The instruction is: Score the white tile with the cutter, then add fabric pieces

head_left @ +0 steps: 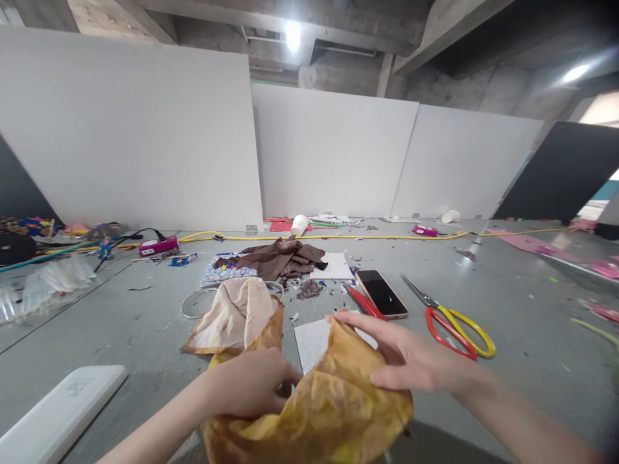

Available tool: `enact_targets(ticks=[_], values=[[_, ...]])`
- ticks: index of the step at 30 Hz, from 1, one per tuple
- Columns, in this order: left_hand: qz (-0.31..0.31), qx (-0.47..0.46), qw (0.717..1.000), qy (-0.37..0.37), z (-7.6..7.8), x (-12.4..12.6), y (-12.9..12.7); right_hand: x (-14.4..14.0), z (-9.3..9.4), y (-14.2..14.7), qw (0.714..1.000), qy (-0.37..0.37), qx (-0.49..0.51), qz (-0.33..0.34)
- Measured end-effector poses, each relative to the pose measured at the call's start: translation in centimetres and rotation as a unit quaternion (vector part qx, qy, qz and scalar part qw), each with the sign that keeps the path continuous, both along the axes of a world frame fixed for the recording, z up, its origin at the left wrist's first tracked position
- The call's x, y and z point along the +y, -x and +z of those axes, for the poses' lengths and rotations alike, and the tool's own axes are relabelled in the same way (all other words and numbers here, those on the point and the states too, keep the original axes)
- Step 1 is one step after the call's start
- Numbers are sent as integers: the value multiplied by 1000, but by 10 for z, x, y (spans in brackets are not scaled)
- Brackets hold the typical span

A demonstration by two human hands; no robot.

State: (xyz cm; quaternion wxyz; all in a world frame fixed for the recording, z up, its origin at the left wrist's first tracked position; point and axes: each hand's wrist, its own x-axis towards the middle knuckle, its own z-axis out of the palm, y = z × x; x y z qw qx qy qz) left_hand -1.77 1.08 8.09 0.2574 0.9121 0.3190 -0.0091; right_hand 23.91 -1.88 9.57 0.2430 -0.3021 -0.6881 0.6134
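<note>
A yellow-brown dyed cloth (333, 406) lies bunched in front of me, held up between both hands. Curled fingers of my left hand (256, 383) grip its near-left folds, with the fingertips partly hidden. My right hand (406, 354) pinches the cloth's raised right edge between thumb and fingers. Beyond the left hand spreads a cream-coloured piece of cloth (242, 312) with a brown border; whether it joins the yellow cloth I cannot tell. Under the raised edge a white sheet (309, 341) shows in part.
Red-and-yellow-handled scissors (449, 322), a phone (382, 293) and a red utility knife (365, 303) lie to the right. Brown fabric (285, 258) and a clear ring (198, 303) are farther back. A white power bank (62, 412) lies at left. A paper cup (300, 224) stands near white panels (333, 154).
</note>
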Motion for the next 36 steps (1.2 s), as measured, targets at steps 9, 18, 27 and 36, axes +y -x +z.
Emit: enact_targets(ticks=[9, 18, 27, 36], values=[[-155, 43, 976, 148, 0, 16, 9, 21, -6, -17, 997, -47, -50, -17], [-125, 45, 982, 137, 3, 5, -10, 22, 19, -44, 991, -77, -111, 21], [108, 91, 986, -93, -42, -27, -38, 49, -40, -19, 932, -251, -257, -40], [-16, 114, 990, -75, -32, 8, 0, 45, -68, 3, 928, -254, -239, -132]])
